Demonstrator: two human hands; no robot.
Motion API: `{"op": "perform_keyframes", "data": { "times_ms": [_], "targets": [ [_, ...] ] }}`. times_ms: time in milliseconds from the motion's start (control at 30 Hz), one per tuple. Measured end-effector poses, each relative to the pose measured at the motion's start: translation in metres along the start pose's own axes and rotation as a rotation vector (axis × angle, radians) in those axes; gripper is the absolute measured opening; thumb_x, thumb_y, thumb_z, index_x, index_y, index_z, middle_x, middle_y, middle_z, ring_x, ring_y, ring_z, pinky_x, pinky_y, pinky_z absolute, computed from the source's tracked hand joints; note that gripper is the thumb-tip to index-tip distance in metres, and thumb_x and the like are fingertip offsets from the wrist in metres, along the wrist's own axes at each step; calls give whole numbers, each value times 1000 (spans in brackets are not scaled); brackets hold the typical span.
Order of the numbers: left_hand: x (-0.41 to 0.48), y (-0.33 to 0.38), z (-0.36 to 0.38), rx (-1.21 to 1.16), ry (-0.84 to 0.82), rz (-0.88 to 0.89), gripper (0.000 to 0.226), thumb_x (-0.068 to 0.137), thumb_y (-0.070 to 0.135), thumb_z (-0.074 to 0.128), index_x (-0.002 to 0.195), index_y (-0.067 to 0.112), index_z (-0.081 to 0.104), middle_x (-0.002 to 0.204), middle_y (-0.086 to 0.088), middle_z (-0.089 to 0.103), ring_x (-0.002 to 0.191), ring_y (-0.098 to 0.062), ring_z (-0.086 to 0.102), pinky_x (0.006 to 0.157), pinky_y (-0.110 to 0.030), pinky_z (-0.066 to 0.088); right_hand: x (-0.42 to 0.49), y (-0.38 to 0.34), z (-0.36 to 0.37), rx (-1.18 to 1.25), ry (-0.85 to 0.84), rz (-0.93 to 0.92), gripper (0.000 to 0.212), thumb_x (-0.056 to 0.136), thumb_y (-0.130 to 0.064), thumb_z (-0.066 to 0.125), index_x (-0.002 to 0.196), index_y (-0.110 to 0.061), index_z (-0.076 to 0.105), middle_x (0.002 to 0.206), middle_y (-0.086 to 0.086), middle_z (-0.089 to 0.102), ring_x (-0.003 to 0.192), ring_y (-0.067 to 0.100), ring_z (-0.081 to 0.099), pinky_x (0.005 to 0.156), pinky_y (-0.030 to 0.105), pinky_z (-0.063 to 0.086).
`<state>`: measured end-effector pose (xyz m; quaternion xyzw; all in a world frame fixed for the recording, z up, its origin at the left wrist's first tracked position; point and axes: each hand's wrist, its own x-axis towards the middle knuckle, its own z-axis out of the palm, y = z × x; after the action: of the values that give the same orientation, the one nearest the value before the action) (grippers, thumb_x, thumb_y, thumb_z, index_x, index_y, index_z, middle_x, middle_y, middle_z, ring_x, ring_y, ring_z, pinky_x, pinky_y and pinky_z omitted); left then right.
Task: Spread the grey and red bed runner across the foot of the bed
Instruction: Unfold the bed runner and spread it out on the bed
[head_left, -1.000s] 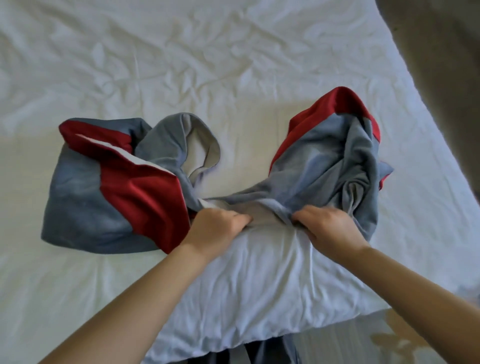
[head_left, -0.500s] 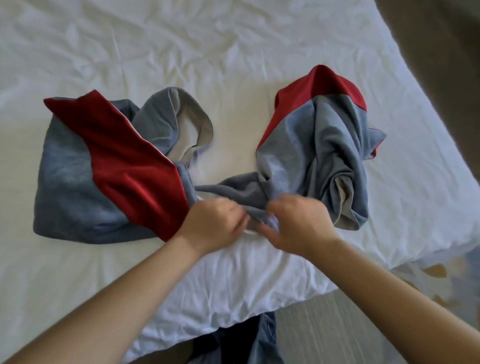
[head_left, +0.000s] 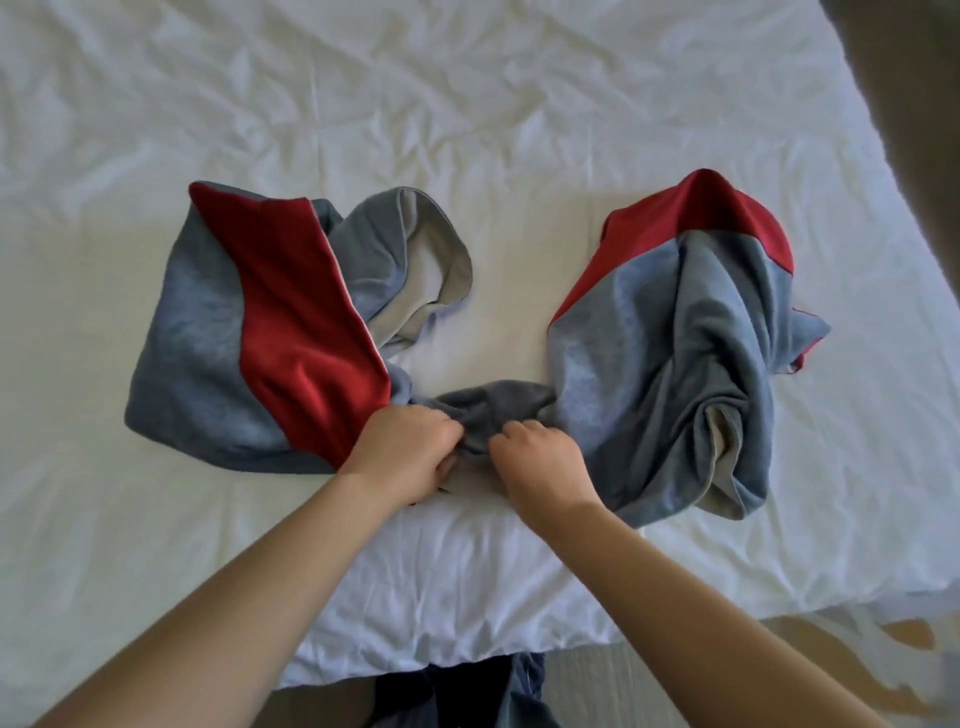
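Observation:
The grey and red bed runner (head_left: 218, 338) lies bunched on the white bed (head_left: 467, 130) near its foot edge. It forms two crumpled heaps, one to the left and one to the right, joined by a twisted grey strip in the middle. My left hand (head_left: 405, 449) and my right hand (head_left: 537, 462) sit close together on that strip, both closed on the grey cloth. The right heap is heavily folded, with a red panel at its far side. The left heap shows a wide red band across grey.
The bed's foot edge (head_left: 467, 654) runs just in front of me, and its right edge (head_left: 883, 218) slants down the frame. Brown carpet (head_left: 924, 78) lies beyond it. Patterned floor (head_left: 779, 654) shows at lower right. My dark trousers (head_left: 467, 696) touch the foot edge.
My right hand slid left along the runner's middle and now sits beside my left hand. The two heaps have settled lower and flatter, and the view has shifted a little.

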<state>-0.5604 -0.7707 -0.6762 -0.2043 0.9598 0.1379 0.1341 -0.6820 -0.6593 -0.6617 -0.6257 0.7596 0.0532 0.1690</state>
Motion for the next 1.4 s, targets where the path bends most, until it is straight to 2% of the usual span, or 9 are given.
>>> {"op": "perform_keyframes", "data": {
  "times_ms": [100,367,500,633,733,833,933,1133,1400],
  "targets": [
    [-11,12,-8,-31,52,-16,10,64,17,78,67,13,69,67,-5,69,61,-27,66,45,-31,48,-11,-1,-3,7,76,-62,32,30,-9,85,44,-18,57,46,2,53,41,16,54,37,19,35],
    [-49,38,10,71,-27,21,33,34,9,87,44,19,58,44,2,54,38,-17,53,31,-21,33,-34,-6,21,-18,-67,-224,36,23,-19,85,46,-22,57,48,-3,53,40,12,51,36,17,32],
    [-46,24,-7,87,147,102,16,51,11,76,52,16,61,53,-2,59,51,-21,60,44,-24,43,-14,-12,6,187,-27,-58,26,75,-48,61,77,-22,62,81,-2,64,74,20,62,54,25,38],
    [-32,-20,-44,225,363,140,33,74,10,42,86,13,73,96,-9,71,105,-27,63,104,-41,39,9,-30,-16,390,169,-38,32,79,-51,54,93,-24,61,88,-3,63,79,18,61,59,31,47],
    [-31,-62,-68,368,252,122,52,73,2,41,117,17,65,135,-10,55,134,-27,41,113,-44,25,28,-59,-19,470,186,7,52,80,-54,59,118,-19,52,110,1,60,96,20,59,70,32,48],
    [-45,-94,-65,431,45,101,54,82,9,52,133,26,49,145,0,44,140,-19,30,116,-40,15,46,-92,-18,634,160,179,68,83,-42,64,138,-16,35,127,5,54,112,23,55,84,35,46],
    [-70,-109,-52,412,-23,123,40,86,18,45,124,27,54,127,4,58,124,-16,48,114,-35,20,49,-133,-12,635,285,154,54,82,-17,59,134,-20,45,119,6,62,106,26,58,83,35,47],
    [-147,-130,-24,245,261,127,44,81,16,32,100,12,72,110,-8,70,96,-25,67,93,-38,51,24,-194,17,360,418,43,48,74,-2,61,120,-16,61,96,5,65,72,29,61,55,36,51],
    [-220,-131,37,53,352,133,28,81,7,64,108,12,73,121,-10,66,113,-27,62,97,-43,49,1,-220,45,432,349,83,59,68,-27,66,126,-24,55,95,-1,69,82,22,64,61,31,51]
  ]
}}
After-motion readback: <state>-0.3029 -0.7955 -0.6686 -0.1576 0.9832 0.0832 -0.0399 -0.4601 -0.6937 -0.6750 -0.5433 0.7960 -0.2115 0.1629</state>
